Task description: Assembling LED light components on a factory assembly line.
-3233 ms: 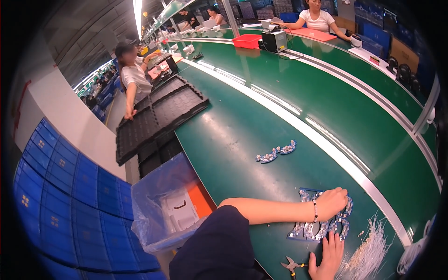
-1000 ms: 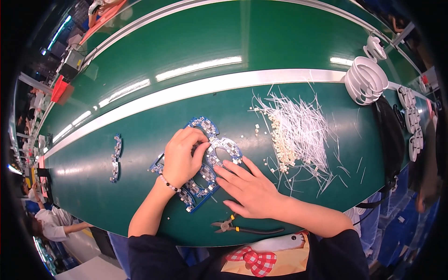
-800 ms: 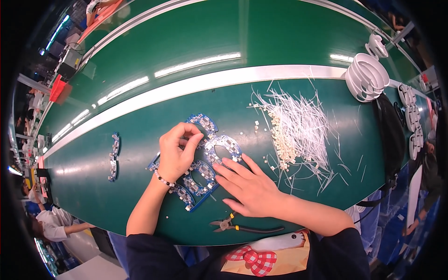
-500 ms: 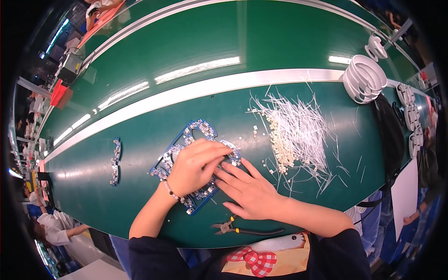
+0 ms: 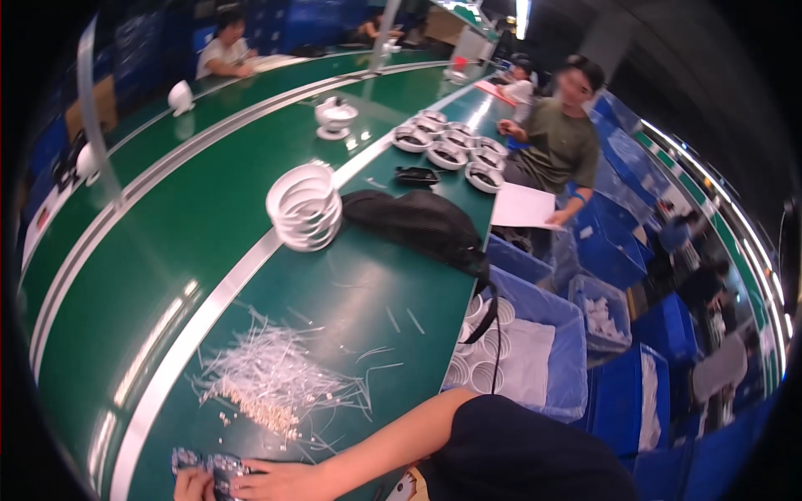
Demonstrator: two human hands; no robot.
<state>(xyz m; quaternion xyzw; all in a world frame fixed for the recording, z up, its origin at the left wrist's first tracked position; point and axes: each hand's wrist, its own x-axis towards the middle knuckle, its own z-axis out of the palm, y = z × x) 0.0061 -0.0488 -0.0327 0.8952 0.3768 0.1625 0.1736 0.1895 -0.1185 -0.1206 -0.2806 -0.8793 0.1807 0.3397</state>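
At the lower edge of the head view, my right hand lies on a blue panel studded with small shiny parts, fingers pointing left. Only a sliver of my left hand shows at the panel's left end, touching it; the frame cuts off its fingers. My right forearm runs in from the lower right. Just beyond the panel lies a heap of thin white strips with small cream pieces along its near side.
A stack of white rings and a black bag sit farther along the green table. Round dishes stand beyond. Blue bins line the right edge. A seated person in an olive shirt works nearby.
The view has swung right and up, so the panel and both hands have slid to the bottom left edge. My hands still rest on the panel.
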